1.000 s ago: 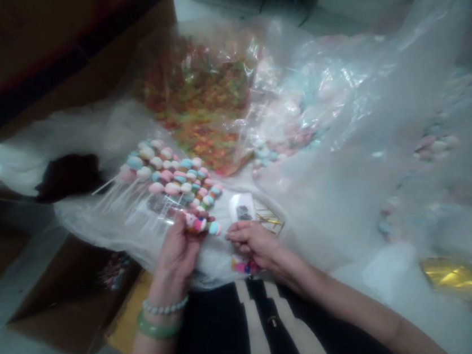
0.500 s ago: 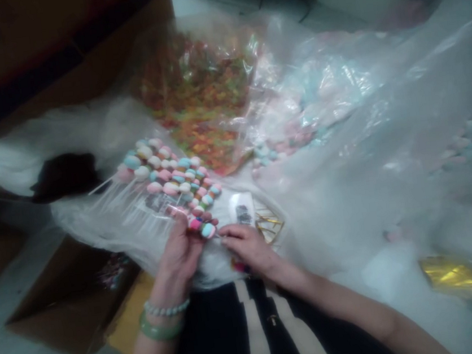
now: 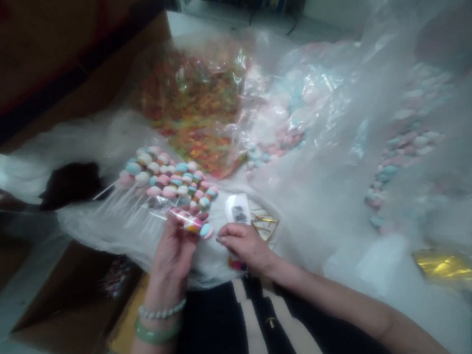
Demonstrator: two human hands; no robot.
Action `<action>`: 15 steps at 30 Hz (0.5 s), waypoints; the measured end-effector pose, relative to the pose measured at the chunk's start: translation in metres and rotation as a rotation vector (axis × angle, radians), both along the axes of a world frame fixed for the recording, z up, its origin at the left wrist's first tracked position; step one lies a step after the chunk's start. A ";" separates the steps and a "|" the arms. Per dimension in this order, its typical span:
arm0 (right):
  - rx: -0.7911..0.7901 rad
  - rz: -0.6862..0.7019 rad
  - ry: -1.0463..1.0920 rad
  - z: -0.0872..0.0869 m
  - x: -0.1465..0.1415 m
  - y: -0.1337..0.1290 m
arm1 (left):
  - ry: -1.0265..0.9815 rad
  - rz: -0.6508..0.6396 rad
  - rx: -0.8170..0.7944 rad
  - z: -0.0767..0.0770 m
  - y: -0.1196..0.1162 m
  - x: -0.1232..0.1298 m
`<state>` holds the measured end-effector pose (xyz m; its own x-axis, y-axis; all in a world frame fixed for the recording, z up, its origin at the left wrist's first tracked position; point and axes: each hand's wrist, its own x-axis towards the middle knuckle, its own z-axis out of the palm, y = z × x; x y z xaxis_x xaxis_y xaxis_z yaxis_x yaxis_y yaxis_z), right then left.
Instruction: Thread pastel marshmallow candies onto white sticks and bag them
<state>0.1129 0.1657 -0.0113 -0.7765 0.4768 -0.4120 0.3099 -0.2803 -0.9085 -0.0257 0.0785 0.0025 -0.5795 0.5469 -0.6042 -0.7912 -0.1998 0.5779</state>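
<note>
My left hand is wrapped round a marshmallow skewer with blue, pink, white and yellow pieces and a shiny clear wrapper about it. A blue and pink piece tops its right end. My right hand is pinched shut a short way right of that end; anything in its fingertips is too small to make out. Beyond my left hand lies a pile of marshmallow skewers on white sticks. A white label packet and gold twist ties lie just past my right hand.
Behind are a clear bag of orange and green sweets and a bag of pastel marshmallows. Loose plastic with pastel pieces spreads right, near a gold foil packet. An open cardboard box stands lower left.
The fingers of my right hand have come apart from the skewer's end. My left hand has tilted the skewer, and its clear wrapper shows more. The whole view has shifted slightly.
</note>
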 end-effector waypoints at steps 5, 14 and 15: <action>0.198 0.065 -0.036 0.003 0.003 0.000 | -0.038 0.069 0.023 0.007 0.002 -0.003; 0.841 0.253 0.037 -0.006 0.013 -0.015 | 0.030 0.015 0.078 0.010 0.011 0.024; 0.830 0.239 0.037 -0.006 0.012 -0.015 | 0.025 0.013 0.063 0.009 0.011 0.025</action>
